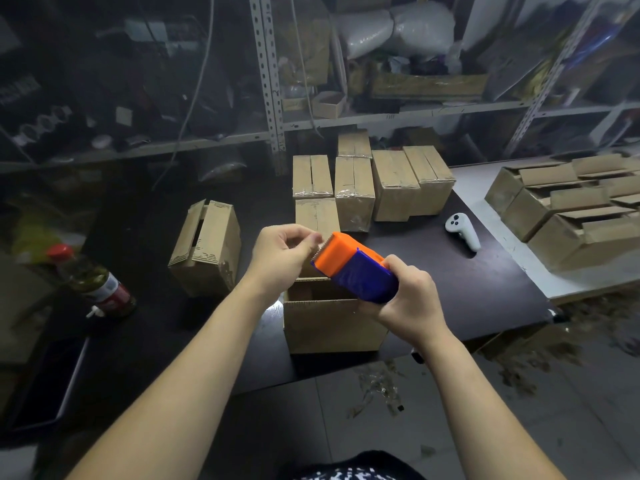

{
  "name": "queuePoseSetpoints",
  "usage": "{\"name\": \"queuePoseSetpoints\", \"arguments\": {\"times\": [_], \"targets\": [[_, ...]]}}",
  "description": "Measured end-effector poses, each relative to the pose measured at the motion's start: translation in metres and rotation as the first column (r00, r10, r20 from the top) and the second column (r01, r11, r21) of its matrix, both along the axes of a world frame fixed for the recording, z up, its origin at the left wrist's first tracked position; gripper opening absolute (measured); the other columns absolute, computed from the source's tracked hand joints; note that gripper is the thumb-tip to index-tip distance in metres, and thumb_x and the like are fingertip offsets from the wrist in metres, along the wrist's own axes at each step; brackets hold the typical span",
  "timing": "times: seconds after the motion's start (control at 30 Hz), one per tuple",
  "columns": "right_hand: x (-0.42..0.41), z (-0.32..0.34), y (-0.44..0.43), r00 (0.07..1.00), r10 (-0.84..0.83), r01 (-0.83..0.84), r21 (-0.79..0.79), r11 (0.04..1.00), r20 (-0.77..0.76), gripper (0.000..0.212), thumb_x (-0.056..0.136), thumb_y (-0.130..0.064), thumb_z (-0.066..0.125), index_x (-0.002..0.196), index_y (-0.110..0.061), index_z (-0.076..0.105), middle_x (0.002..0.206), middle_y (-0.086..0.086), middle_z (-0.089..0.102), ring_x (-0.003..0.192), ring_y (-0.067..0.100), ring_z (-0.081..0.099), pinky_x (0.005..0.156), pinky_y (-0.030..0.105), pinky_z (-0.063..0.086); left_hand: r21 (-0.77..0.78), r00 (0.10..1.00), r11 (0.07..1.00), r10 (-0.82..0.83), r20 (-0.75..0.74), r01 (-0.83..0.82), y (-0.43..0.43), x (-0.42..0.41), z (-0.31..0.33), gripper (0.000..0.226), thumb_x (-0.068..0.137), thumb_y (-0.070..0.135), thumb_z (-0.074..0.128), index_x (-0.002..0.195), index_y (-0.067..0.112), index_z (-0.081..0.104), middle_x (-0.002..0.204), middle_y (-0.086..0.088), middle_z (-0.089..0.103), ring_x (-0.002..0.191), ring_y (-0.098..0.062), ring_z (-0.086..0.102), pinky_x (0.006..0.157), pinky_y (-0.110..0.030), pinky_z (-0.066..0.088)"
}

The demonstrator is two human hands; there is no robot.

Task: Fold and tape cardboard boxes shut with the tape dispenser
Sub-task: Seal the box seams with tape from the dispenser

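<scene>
My right hand point(410, 301) grips an orange and blue tape dispenser point(353, 266), held up over a cardboard box point(332, 323) on the dark table point(485, 278). My left hand point(280, 254) pinches the clear tape end at the dispenser's toothed orange tip. The box below stands near the table's front edge, and its top is partly hidden by the dispenser and my hands. Several taped boxes point(374, 181) stand in a cluster behind it.
A lone box point(207, 247) with loose flaps stands to the left. A bottle with a red cap point(93, 282) lies at far left. A white controller point(462, 230) rests to the right, and several unfolded boxes point(568, 209) lie on the white surface beyond. Metal shelving runs behind.
</scene>
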State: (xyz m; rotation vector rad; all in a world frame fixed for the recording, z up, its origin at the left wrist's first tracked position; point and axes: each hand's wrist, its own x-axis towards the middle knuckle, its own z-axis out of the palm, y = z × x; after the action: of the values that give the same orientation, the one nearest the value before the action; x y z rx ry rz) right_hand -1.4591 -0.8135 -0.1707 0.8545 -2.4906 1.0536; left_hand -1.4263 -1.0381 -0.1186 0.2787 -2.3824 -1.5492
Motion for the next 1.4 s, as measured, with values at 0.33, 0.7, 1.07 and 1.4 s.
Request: {"name": "queuePoseSetpoints", "arguments": {"times": [0.33, 0.7, 1.07, 1.4], "targets": [[-0.001, -0.007, 0.011, 0.998, 0.023, -0.018, -0.079, 0.997, 0.058, 0.056, 0.061, -0.03, 0.09, 0.096, -0.031, 0.046, 0.072, -0.011, 0.063, 0.059, 0.002, 0.056, 0.055, 0.015, 0.04, -0.089, 0.976, 0.973, 0.208, -0.063, -0.213, -0.014, 0.009, 0.001, 0.017, 0.097, 0.03, 0.067, 0.097, 0.017, 0.078, 0.09, 0.007, 0.073, 0.092, -0.009, 0.067, 0.078, -0.022, 0.054], [0.002, -0.002, 0.007, 0.993, -0.114, 0.113, -0.071, 0.991, -0.011, 0.063, 0.065, -0.033, 0.075, 0.125, -0.018, 0.067, 0.096, -0.007, 0.057, 0.09, 0.014, 0.048, 0.079, 0.046, 0.046, -0.036, 0.995, 0.996, 0.082, 0.051, -0.081, -0.021, 0.036, -0.011, 0.023, 0.086, 0.022, 0.081, 0.107, 0.027, 0.074, 0.104, 0.014, 0.073, 0.106, -0.007, 0.066, 0.095, -0.035, 0.054], [0.0, 0.005, -0.007, 0.997, -0.029, 0.033, -0.055, 0.998, 0.069, 0.068, 0.068, -0.027, 0.078, 0.133, -0.023, 0.059, 0.104, -0.005, 0.054, 0.099, 0.017, 0.044, 0.088, 0.044, 0.048, -0.139, 0.96, 0.972, -0.152, 0.234, 0.188, -0.042, 0.045, -0.044, 0.065, 0.08, 0.026, 0.086, 0.129, 0.038, 0.045, 0.13, 0.025, 0.056, 0.126, -0.001, 0.052, 0.105, -0.037, 0.044], [-0.009, 0.011, -0.012, 0.996, 0.008, -0.007, -0.008, 1.0, 0.093, 0.061, 0.069, -0.021, 0.086, 0.125, -0.026, 0.062, 0.105, -0.009, 0.056, 0.103, 0.014, 0.046, 0.083, 0.014, 0.04, -0.198, 0.979, 0.979, 0.001, 0.204, 0.041, -0.033, 0.039, -0.091, 0.062, 0.086, 0.022, 0.081, 0.13, 0.04, 0.04, 0.111, 0.017, 0.069, 0.115, -0.011, 0.061, 0.093, -0.035, 0.051]]}}
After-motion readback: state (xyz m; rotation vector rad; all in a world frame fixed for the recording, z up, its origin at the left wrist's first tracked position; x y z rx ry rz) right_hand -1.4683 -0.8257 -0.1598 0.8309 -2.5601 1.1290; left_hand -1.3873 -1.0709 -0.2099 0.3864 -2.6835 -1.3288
